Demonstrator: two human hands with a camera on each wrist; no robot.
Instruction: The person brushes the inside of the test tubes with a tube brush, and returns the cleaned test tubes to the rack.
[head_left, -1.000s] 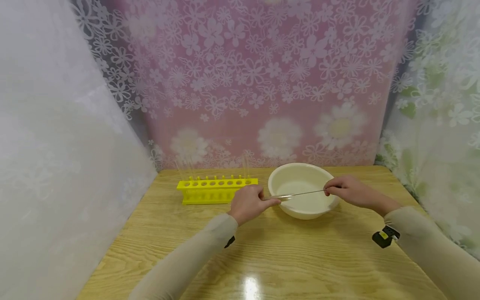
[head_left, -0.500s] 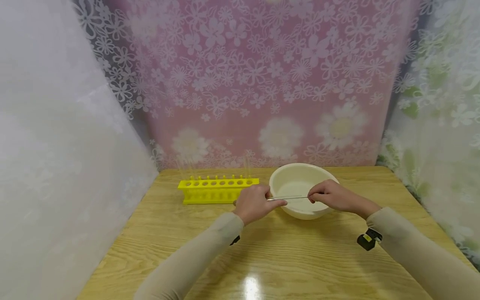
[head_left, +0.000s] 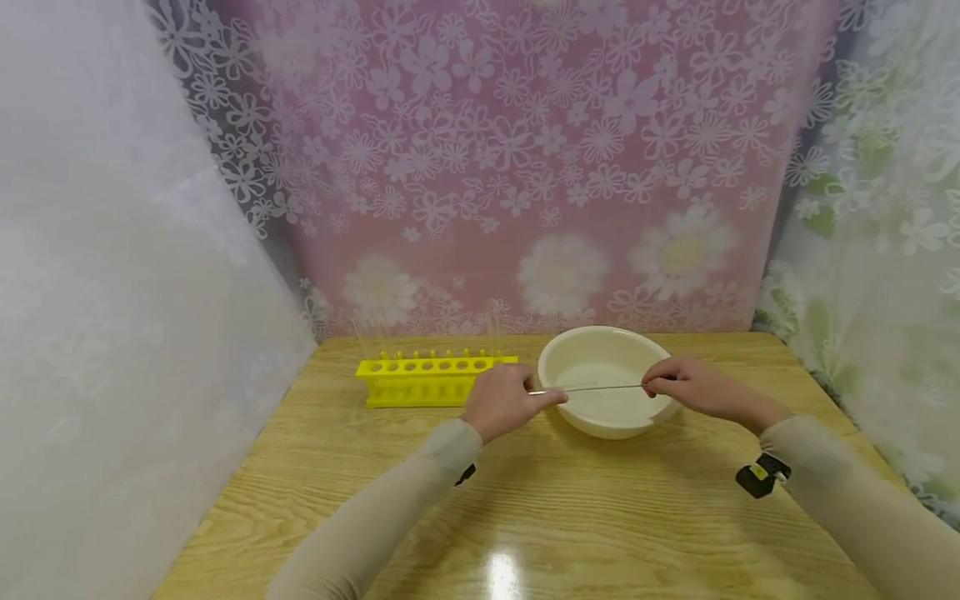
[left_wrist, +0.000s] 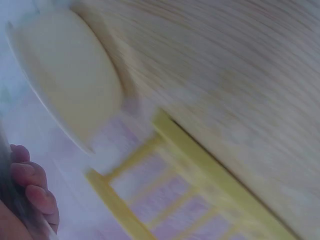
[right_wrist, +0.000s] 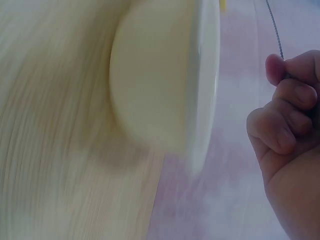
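Note:
My left hand grips a clear glass test tube, its mouth pointing right over the near part of a cream basin. Opposite it, my right hand pinches the end of a thin twisted-wire handle between thumb and forefinger. That wire, apparently a test tube brush, runs into the tube; its bristles cannot be made out. The twist of the wire shows plainly in the right wrist view. In the left wrist view, curled fingers wrap round the glass.
Left of the basin stands a yellow test tube rack, partly behind my left hand. A few clear test tubes rise from its ends. Floral curtains close off the back and sides of the wooden table.
My right hand went left toward the tube, then drew back right, so more wire shows now than half a second ago. The left hand shifted slightly right, then a little back.

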